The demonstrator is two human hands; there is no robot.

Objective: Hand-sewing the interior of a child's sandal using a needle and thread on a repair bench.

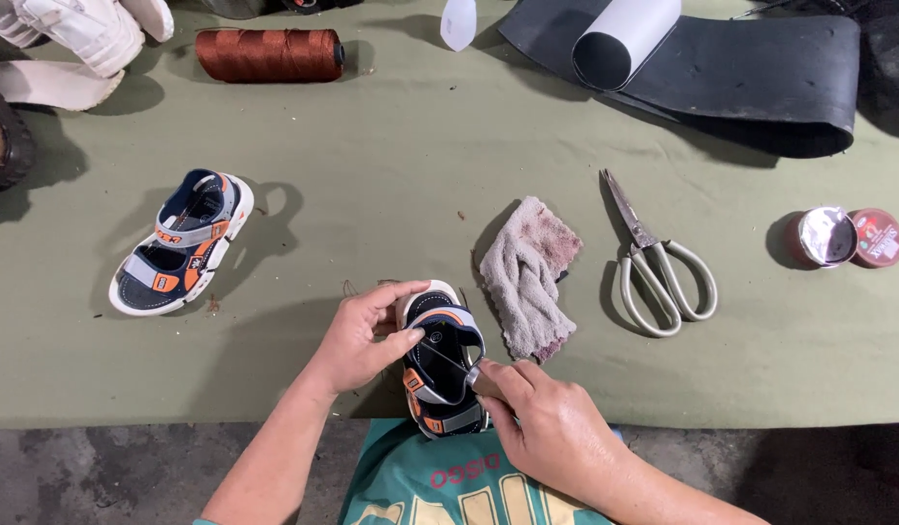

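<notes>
On the olive-green cloth surface (420, 175), a second small navy, orange and grey sandal (180, 243) lies at nine o'clock. A spool of rust-brown thread (270, 54) rests at eleven. A crumpled, stained grey rag (529, 275) sits at centre, pale-handled metal scissors (654, 262) just beside it toward three, an opened round tin (843, 236) farther out. A black rubber sheet (741, 68) lies at one, with a white rolled sheet (624, 37) on it.

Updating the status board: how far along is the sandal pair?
Done: nothing shows as finished; the other sandal lies apart on the green table, untouched. In hand: the left hand steadies the near sandal while the right hand presses a small tool, too hidden to identify, against its strap. Left: cannot tell; cloth, scissors and open tin lie unused.
</notes>
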